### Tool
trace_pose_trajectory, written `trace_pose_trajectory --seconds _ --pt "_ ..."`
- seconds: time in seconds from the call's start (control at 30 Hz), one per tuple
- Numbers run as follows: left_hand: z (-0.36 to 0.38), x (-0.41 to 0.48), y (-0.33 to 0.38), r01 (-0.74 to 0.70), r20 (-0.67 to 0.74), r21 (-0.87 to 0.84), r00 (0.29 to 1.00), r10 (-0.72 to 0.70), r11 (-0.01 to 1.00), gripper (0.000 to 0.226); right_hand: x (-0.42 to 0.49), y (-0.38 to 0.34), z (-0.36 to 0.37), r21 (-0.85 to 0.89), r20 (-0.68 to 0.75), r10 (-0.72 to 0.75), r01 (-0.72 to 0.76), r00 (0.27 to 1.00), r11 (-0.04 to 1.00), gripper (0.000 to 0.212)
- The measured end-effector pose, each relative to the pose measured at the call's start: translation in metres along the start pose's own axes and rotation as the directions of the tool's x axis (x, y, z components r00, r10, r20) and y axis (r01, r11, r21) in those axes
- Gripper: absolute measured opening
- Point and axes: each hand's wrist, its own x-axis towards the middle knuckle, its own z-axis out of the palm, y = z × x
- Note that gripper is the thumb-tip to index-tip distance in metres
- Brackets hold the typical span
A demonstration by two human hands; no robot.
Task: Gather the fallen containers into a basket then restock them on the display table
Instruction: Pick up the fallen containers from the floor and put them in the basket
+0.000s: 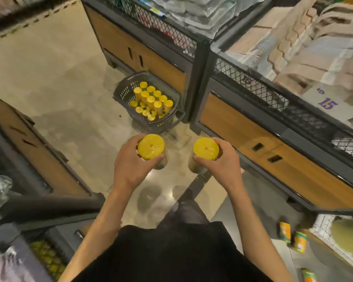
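My left hand [128,165] grips a container with a yellow lid [151,146], held upright above the floor. My right hand [220,165] grips a second yellow-lidded container [205,148] the same way. Ahead on the floor stands a dark plastic basket [122,92] holding several yellow-lidded containers [151,100], most upright. It sits against the base of a display table [143,49]. Both hands are nearer to me than the basket, with bare floor between.
A display table with mesh sides and wooden panels [253,129] runs along the right, stacked with packaged goods. Another unit [39,151] stands at the left. Three containers [298,241] lie on the floor at lower right. My leg [188,210] is below the hands.
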Motion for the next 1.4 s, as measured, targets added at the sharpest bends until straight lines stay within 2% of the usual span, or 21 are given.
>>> trace_pose_trajectory --seconds 0.13,0.3,0.63,0.73,0.83,1.03,1.27,1.4 --pt "-0.012 0.054 -0.016 -0.013 -0.024 0.010 1.000 0.013 1.000 0.070 0.055 -0.021 0.032 -0.020 0.042 -0.023 0.023 0.999 1.000 0.074" --pt "-0.023 0.132 -0.033 -0.018 -0.010 0.061 1.000 0.019 0.998 0.079 0.139 -0.043 0.077 -0.039 0.097 -0.074 0.078 0.992 0.996 0.064" --pt "-0.059 0.296 -0.064 0.103 -0.003 0.077 0.995 -0.103 0.992 0.068 0.293 -0.079 0.155 -0.153 0.181 -0.096 0.125 0.979 0.980 0.068" --pt "-0.068 0.339 -0.076 0.126 0.013 0.071 0.992 -0.128 0.989 0.068 0.323 -0.088 0.173 -0.170 0.179 -0.047 0.078 0.983 0.982 0.066" --pt "-0.075 0.388 -0.095 0.106 0.087 0.071 0.990 -0.112 0.992 0.069 0.350 -0.093 0.194 -0.196 0.166 0.019 0.014 0.986 0.981 0.066" --pt "-0.085 0.496 -0.136 0.015 0.267 0.139 0.962 -0.052 0.990 0.076 0.385 -0.107 0.250 -0.239 0.019 0.169 -0.159 0.985 0.958 0.071" --pt "-0.092 0.615 -0.174 -0.113 0.498 0.245 0.867 -0.025 0.963 0.082 0.426 -0.125 0.317 -0.139 -0.140 0.402 -0.420 0.905 0.897 0.077" --pt "-0.079 0.661 -0.206 -0.128 0.555 0.257 0.831 -0.037 0.958 0.078 0.457 -0.114 0.349 -0.165 -0.151 0.452 -0.473 0.879 0.865 0.076"
